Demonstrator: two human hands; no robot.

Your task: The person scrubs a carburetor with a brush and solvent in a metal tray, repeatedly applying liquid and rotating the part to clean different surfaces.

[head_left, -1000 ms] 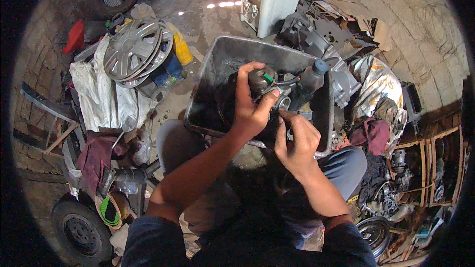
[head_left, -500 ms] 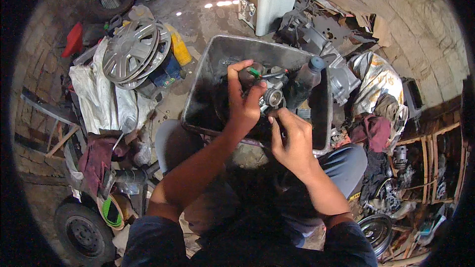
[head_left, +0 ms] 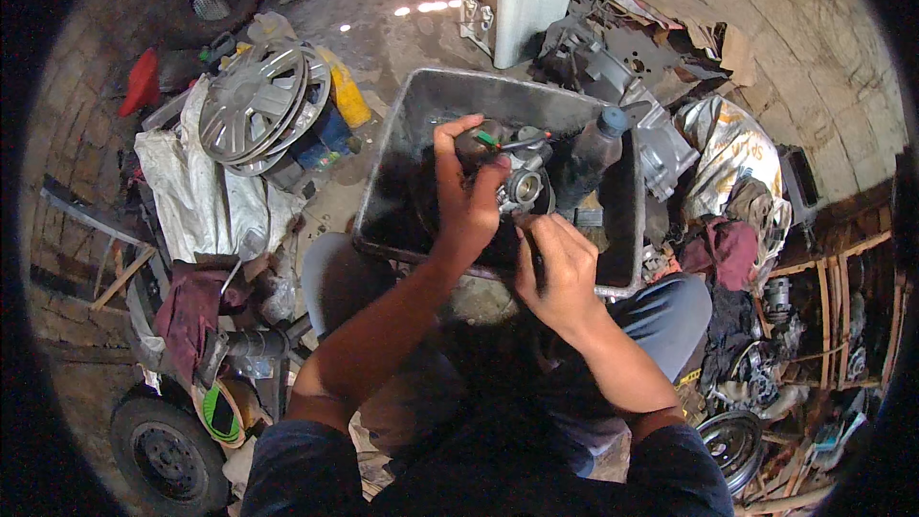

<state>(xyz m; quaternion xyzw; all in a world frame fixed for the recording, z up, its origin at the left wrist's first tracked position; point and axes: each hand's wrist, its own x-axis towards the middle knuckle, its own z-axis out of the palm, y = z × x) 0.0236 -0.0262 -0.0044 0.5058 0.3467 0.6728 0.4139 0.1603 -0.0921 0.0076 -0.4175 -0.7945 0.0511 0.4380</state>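
A silver metal carburetor (head_left: 522, 188) with a round open throat is held over a dark plastic tub (head_left: 383, 172). My left hand (head_left: 466, 187) grips it from the left, with the thumb on top and the index finger stretched along its far side. A thin dark stick-like piece with a green end (head_left: 515, 145) lies across its far side. Close below the throat, my right hand (head_left: 560, 258) is closed in a pinch. Its fingertips meet the carburetor's near edge, and whatever they hold is too small to make out. Inside the tub's right side stands a blue-capped plastic bottle (head_left: 595, 155).
Grey metal castings (head_left: 662, 158) lie just right of the tub. A white cooler box (head_left: 517, 0) stands beyond it. Stacked wheel covers (head_left: 254, 101) and a yellow container (head_left: 345, 86) are at the left. A wheel with tyre (head_left: 168, 455) lies at lower left.
Both hands and the carburetor have shifted slightly left and the throat has tilted a little. My right hand's fingers have curled in closer together at the carburetor's near edge.
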